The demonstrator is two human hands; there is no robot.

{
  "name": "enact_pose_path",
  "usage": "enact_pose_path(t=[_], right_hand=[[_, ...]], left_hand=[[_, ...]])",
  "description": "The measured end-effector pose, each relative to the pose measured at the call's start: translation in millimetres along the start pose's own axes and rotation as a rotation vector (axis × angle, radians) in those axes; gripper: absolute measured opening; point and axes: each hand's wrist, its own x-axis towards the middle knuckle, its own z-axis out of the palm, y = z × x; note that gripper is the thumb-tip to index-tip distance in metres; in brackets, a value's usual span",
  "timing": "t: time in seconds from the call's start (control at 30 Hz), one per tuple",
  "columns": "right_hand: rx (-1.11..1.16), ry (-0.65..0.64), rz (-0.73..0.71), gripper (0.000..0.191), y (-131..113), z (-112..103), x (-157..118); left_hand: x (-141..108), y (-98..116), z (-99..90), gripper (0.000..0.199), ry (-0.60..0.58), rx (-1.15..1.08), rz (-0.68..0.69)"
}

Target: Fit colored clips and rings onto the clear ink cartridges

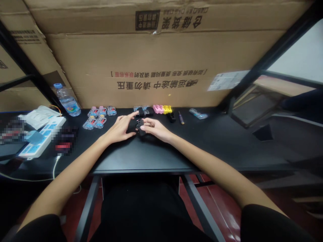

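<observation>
Black plastic part [139,127] at mid-surface, pinched narrowly by the right hand [157,129]; left hand [118,129] spread wide against it, grip unclear. A slip of the fingers could drop it onto the black surface [161,153], or knock the clear plastic cases [94,122] or pink and yellow blocks [161,109] beyond.

Straight ahead at twelve o'clock, the left hand [118,128] and right hand [156,129] cover much of a small black object [139,128], hiding its shape and kind. At nine o'clock, two pixelated patches [12,131] blur whatever lies beneath them. At eleven o'clock, clear packets [92,117] are too small to show their contents. A cardboard carton [126,60] runs past the top edge.
</observation>
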Motion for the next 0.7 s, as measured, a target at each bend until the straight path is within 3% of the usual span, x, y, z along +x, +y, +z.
enact_pose_path(t=[0.17, 0.27, 0.4, 0.53, 0.7], right_hand=[[0.075, 0.07, 0.022, 0.041, 1, -3, 3], [0.079, 0.09, 0.019, 0.044, 2, -3, 3], [0.076, 0.069, 0.015, 0.051, 1, -2, 2], [0.05, 0.05, 0.028, 0.061, -1, -3, 1], [0.056, 0.043, 0.029, 0.058, -2, -3, 1]], left_hand=[[-3, -24, -11.8, 0.064, 0.132, 0.157, -0.233], [-6, -32, -11.6, 0.061, 0.076, 0.241, -0.366], [-7, -32, -3.5, 0.071, -0.049, 0.316, -0.464], [-7, -35, 1.8, 0.073, -0.053, 0.22, -0.516], [-9, -47, -0.2, 0.07, -0.054, 0.084, -0.587]])
